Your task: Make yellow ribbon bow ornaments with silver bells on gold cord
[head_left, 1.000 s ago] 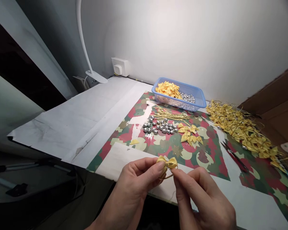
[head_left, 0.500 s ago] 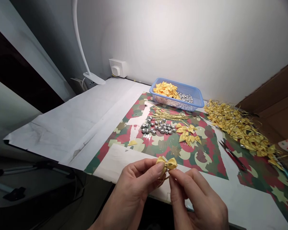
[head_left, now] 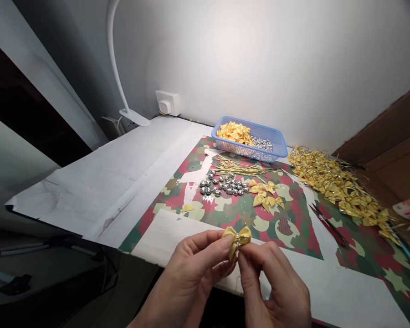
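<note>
A yellow ribbon bow with a strand of gold cord across its middle is held up over the table's front edge. My left hand pinches the bow's left side between thumb and fingers. Close by on the right, my right hand is closed, thumb and forefinger pressed together just below the bow, where the cord runs into them. Their fingertips hide part of the cord. Beyond the hands lie several loose yellow bows, silver bells or beads and a bundle of cut gold cords.
At the wall stands a blue basket with yellow bows and silver beads. A heap of corded bows lies at right, near dark scissors. A white lamp is at the back left. Patterned paper covers part of the table.
The bow has turned slightly, so more of its tail and the cord at its middle show. My right hand has shifted a little left. The view has tilted slightly.
</note>
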`<state>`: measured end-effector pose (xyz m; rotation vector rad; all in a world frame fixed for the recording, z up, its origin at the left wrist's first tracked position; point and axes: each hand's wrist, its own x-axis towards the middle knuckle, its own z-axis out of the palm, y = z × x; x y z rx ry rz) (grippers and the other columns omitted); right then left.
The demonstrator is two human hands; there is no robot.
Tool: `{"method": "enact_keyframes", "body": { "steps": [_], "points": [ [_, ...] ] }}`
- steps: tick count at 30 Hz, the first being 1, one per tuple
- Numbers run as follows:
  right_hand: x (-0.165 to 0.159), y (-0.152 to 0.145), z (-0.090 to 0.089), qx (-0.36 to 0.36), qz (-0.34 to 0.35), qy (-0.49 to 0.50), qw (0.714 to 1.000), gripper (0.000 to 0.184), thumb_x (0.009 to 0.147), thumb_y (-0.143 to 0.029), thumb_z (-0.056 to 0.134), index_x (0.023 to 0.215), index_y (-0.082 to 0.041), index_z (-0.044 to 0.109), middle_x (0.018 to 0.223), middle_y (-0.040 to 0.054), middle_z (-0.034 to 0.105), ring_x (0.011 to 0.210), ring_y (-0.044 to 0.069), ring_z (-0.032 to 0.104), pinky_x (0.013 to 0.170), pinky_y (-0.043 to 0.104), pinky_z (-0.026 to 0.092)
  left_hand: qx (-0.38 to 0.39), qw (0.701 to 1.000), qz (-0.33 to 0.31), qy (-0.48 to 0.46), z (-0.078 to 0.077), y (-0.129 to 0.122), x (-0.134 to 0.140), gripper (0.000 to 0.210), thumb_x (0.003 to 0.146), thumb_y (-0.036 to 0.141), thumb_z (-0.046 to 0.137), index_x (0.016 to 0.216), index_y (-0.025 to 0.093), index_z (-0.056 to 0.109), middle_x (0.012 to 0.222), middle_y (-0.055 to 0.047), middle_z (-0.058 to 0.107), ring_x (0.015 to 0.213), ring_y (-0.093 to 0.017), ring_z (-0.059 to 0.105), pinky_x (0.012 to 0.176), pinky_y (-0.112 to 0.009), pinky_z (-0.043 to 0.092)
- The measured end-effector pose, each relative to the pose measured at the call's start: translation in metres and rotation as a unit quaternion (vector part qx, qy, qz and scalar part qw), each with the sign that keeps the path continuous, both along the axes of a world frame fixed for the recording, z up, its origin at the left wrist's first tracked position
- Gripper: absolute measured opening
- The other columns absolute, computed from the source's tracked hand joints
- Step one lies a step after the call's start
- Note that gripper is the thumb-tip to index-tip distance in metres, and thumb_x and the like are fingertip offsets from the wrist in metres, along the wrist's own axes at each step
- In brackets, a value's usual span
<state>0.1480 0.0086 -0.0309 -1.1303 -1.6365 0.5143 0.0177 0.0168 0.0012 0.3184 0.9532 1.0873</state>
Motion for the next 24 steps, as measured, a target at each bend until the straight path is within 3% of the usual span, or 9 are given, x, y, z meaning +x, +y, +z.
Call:
{"method": "enact_keyframes", "body": {
  "steps": [11,24],
  "points": [
    [0.0001,0.0027,-0.0059,0.014,-0.015,-0.004,1.000,0.017,0.095,-0.005,0.055,0.094,-0.021,0.062,0.078,-0.0023,0.052,0.068,0.010,0.049,0.064,0.019,0.042,0.022,0.999,-0.026,-0.020,0.0053,0.0013,-0.0001,0.016,0.085,0.027,0.077,0.079,0.013,0.076,0.081,-0.002,0.067,0.076,-0.013,0.051,0.074,-0.023,0.047],
    [0.0005,0.0017,-0.0073,0.019,-0.006,0.012,1.000,0.023,0.097,-0.005,0.052,0.102,-0.023,0.063,0.081,-0.0015,0.053,0.069,0.010,0.052,0.063,0.018,0.044,0.026,0.999,-0.043,-0.018,0.0022,0.0000,0.0006,0.019,0.085,0.030,0.076,0.079,0.012,0.076,0.081,-0.003,0.064,0.075,-0.013,0.048,0.074,-0.024,0.045]
  ]
}}
